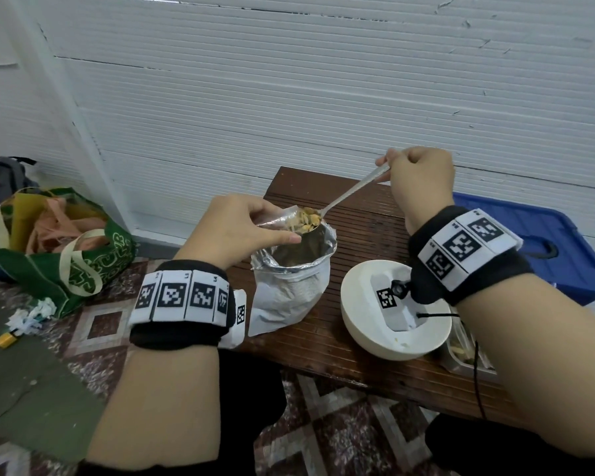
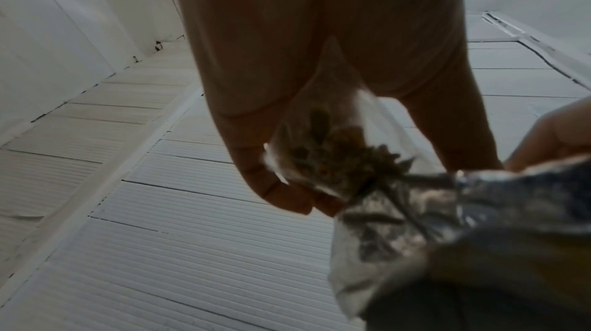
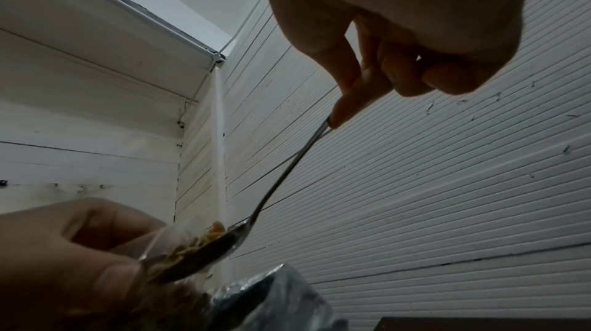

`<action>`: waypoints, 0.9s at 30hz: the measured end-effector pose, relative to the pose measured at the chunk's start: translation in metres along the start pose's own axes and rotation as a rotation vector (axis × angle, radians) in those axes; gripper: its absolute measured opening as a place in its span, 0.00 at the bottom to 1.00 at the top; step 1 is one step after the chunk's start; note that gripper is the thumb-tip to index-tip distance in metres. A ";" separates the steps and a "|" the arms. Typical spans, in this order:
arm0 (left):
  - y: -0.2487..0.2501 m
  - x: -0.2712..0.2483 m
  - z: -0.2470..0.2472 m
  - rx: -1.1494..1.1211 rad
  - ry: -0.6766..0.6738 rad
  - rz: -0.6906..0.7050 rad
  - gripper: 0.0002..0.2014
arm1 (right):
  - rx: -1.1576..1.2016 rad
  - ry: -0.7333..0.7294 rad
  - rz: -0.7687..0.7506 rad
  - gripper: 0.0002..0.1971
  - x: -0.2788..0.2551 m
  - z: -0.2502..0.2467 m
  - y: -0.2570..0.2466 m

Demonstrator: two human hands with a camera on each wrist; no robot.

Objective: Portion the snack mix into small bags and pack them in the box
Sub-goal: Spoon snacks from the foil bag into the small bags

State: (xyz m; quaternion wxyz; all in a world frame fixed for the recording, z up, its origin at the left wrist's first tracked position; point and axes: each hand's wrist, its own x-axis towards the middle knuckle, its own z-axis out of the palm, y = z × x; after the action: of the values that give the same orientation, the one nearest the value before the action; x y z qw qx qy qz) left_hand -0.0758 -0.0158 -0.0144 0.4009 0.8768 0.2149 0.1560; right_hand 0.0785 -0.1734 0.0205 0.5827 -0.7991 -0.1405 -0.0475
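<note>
Our left hand (image 1: 236,231) pinches a small clear bag (image 1: 278,218) open above the foil pouch (image 1: 291,286); our right hand (image 1: 418,176), fingers curled round the handle, tips a spoon (image 1: 351,192) of snack mix (image 1: 306,219) into it.

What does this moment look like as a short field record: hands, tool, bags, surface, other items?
left hand: pinches small clear bag open above the foil pouch
right hand: grips spoon by its handle end
spoon load: snack mix at the clear bag's mouth
foil pouch: upright, open, on wooden table
white bowl: right of pouch
</note>
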 end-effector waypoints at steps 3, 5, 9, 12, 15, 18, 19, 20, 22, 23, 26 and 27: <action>0.000 0.002 0.003 0.010 -0.011 0.006 0.22 | -0.021 -0.042 -0.019 0.15 -0.005 0.008 0.001; 0.001 0.002 0.007 0.022 -0.017 0.015 0.22 | -0.022 -0.062 -0.031 0.16 -0.008 0.012 0.002; 0.002 0.004 0.013 -0.014 -0.005 0.015 0.19 | 0.091 -0.099 -0.072 0.19 -0.013 0.017 0.003; 0.002 0.003 0.016 -0.052 0.008 0.015 0.15 | 0.206 -0.137 -0.169 0.16 -0.016 0.013 0.002; 0.001 0.003 0.014 -0.113 0.040 -0.010 0.14 | 0.268 -0.092 -0.290 0.12 -0.018 0.006 -0.001; -0.003 0.002 0.009 -0.153 0.102 -0.037 0.14 | 0.321 0.000 -0.326 0.11 -0.016 0.000 -0.004; -0.004 0.002 0.008 -0.168 0.115 -0.042 0.12 | 0.327 0.038 -0.323 0.11 -0.015 -0.002 -0.004; -0.005 0.001 0.006 -0.173 0.121 -0.045 0.10 | 0.326 0.077 -0.311 0.11 -0.014 -0.004 -0.004; -0.006 -0.001 0.002 -0.168 0.129 -0.045 0.08 | 0.310 0.143 -0.267 0.12 -0.012 -0.007 -0.001; -0.006 -0.002 0.001 -0.172 0.130 -0.045 0.08 | 0.288 0.164 -0.245 0.12 -0.011 -0.007 0.002; -0.005 -0.003 0.000 -0.189 0.111 -0.049 0.08 | 0.167 0.132 -0.218 0.12 -0.016 -0.005 0.009; -0.005 -0.003 0.000 -0.193 0.105 -0.053 0.08 | 0.121 0.088 -0.226 0.12 -0.019 -0.002 0.012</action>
State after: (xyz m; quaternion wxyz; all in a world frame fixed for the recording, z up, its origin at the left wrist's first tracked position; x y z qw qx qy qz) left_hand -0.0793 -0.0145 -0.0188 0.4758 0.8186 0.2426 0.2112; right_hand 0.0637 -0.1823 0.0059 0.6263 -0.7388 -0.2065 -0.1392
